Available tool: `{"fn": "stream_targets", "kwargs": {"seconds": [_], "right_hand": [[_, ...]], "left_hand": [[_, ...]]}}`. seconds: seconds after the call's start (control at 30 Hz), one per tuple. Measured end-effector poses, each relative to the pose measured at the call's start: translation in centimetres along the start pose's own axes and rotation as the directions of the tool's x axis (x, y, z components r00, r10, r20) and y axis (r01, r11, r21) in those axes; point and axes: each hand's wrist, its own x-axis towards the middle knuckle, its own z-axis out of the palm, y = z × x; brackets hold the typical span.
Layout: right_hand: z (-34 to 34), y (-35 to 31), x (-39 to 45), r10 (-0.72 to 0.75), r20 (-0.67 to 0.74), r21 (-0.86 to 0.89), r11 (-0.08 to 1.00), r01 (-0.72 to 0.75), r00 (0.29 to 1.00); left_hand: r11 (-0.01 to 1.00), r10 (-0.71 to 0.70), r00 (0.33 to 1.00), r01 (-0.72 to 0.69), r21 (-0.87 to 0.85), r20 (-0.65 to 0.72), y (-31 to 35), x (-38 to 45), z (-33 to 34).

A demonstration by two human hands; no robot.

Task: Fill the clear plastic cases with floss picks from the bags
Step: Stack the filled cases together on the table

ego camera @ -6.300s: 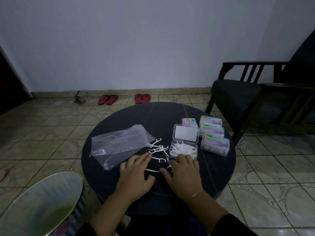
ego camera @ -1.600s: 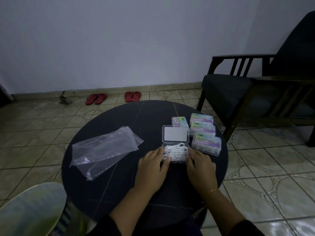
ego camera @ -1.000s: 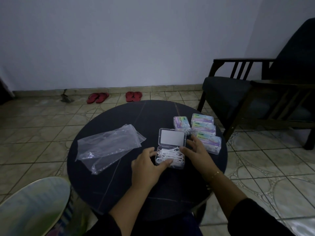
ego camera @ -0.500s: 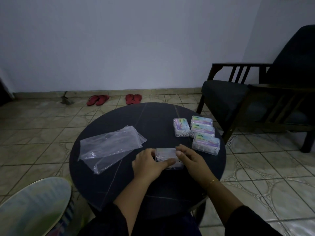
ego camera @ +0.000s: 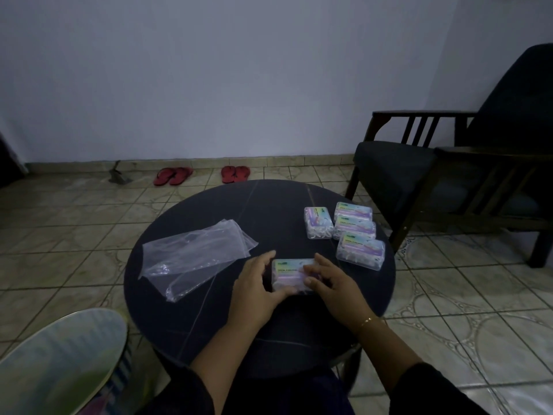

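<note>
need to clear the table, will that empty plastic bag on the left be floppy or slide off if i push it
The plastic bag is probably floppy: it lies flat and creased on the table. It looks empty, so likely very light. Pushed, it may crumple or skate across the smooth dark top rather than move neatly.

The room is dim, with a cool bluish cast and no visible lamp. The wall is the brightest area, evenly and softly lit. The tabletop and the chair sink into near-black with little detail. Shadows are faint. Wide-angle distortion bends the floor tiles near the edges, and fine detail is soft and noisy.
</note>
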Motion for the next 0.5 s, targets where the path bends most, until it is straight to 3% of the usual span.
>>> {"fn": "stream_targets", "kwargs": {"seconds": [0.13,0.33,0.43,0.5], "right_hand": [[0.2,-0.1,0.1,-0.011,-0.002,-0.090,0.996,0.011,1.000],[0.7,-0.3,0.8,-0.004,-0.029,-0.189,0.982,-0.002,1.000],[0.6,-0.4,1.8,-0.037,-0.072,-0.472,0.881,-0.001,0.997],[0.0,-0.7,2.7,-0.095,-0.128,-0.567,0.823,0.005,0.987]], "left_hand": [[0.964,0.213,0.977,-0.211,0.161,0.002,0.0,-0.4,0.4],[0.883,0.314,0.949,-0.279,0.376,-0.032,-0.3,0.0,1.0],[0.757,0.390,0.920,-0.304,0.578,-0.026,0.6,1.3,1.3],[0.694,0.406,0.914,-0.307,0.652,-0.001,1.6,2.7,1.5]]}}
